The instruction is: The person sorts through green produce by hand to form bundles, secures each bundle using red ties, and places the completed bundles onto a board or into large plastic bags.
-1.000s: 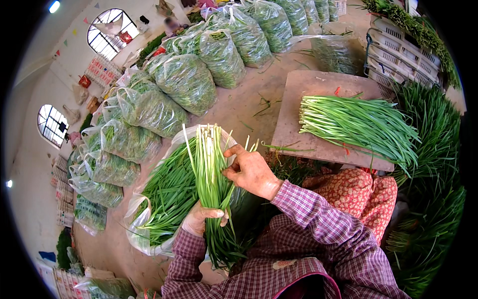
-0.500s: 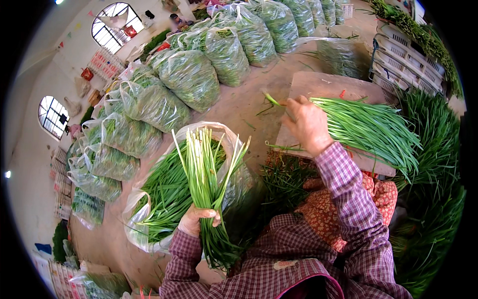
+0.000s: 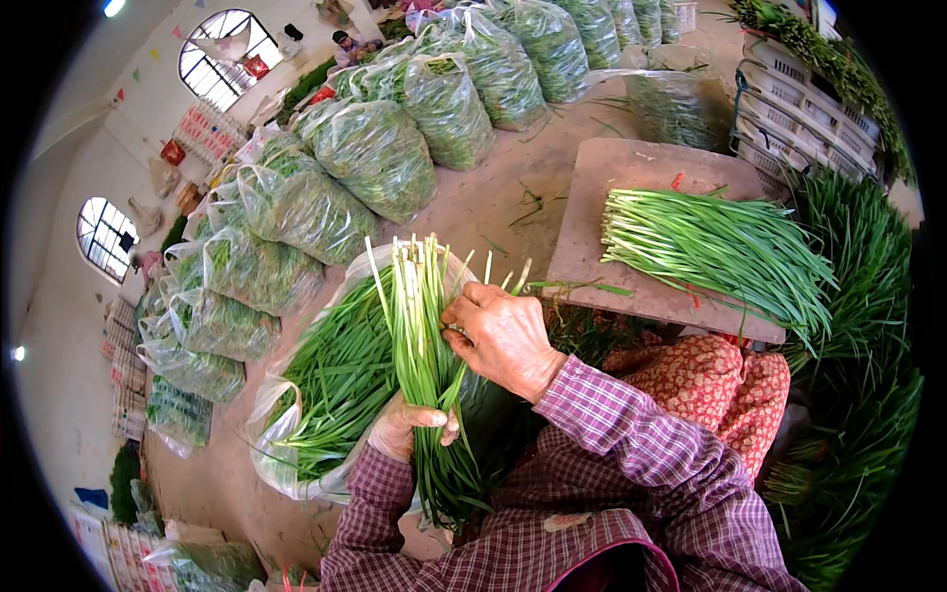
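Note:
In front of me, my left hand (image 3: 412, 428) is closed around a bunch of garlic chives (image 3: 418, 340), its pale stem ends pointing up and away. My right hand (image 3: 501, 333) has its fingers pinched at the right side of that bunch, on a few chive stems; several stem ends stick out past its knuckles. Under the bunch, a clear plastic bag (image 3: 264, 449) gapes wide, holding more chives (image 3: 340, 380). To the right, a heap of chives (image 3: 720, 242) lies on a board (image 3: 582, 222), stem ends to the left.
Filled plastic bags (image 3: 370, 158) stand in a curved row across the floor. White crates (image 3: 804, 109) are stacked at the far right, with loose greens (image 3: 858, 266) piled nearby. Red ties (image 3: 678, 182) and stray leaves (image 3: 597, 288) lie on the board. Another person (image 3: 350, 47) sits far back.
My right hand has moved left and nearer, from beside the heap on the board to the bunch. The left hand still holds the bunch, which has shifted slightly right.

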Motion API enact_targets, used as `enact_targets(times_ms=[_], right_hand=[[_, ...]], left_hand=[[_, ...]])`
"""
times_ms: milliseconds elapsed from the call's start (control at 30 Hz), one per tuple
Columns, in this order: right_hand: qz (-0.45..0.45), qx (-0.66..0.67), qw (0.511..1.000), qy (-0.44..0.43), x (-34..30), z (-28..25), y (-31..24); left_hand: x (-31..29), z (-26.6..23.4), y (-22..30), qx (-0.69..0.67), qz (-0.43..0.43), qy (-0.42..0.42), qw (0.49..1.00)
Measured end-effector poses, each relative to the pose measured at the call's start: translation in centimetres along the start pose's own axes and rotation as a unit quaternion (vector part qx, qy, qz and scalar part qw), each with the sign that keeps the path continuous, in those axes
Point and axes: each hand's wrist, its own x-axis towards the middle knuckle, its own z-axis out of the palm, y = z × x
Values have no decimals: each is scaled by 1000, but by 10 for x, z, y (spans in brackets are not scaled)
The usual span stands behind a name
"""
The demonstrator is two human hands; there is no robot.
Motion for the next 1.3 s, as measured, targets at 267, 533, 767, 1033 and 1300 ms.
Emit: enact_targets(times_ms=[267,533,767,1033,1300], right_hand=[[97,150,979,-98,4,-13,10],[260,560,749,-241,4,-73,46],[153,123,920,-340,-23,-66,89],[226,203,933,-195,-28,-33,86],[286,512,769,-252,-30,-36,64]], left_hand=[[-2,-3,-1,-9,0,-15,1000],[-5,-1,0,-45,19,27,998],[-1,-31,-11,-37,50,-60,996],[-10,-12,-5,-26,15,-35,999],[-6,-13,-5,-39,4,-53,998]])
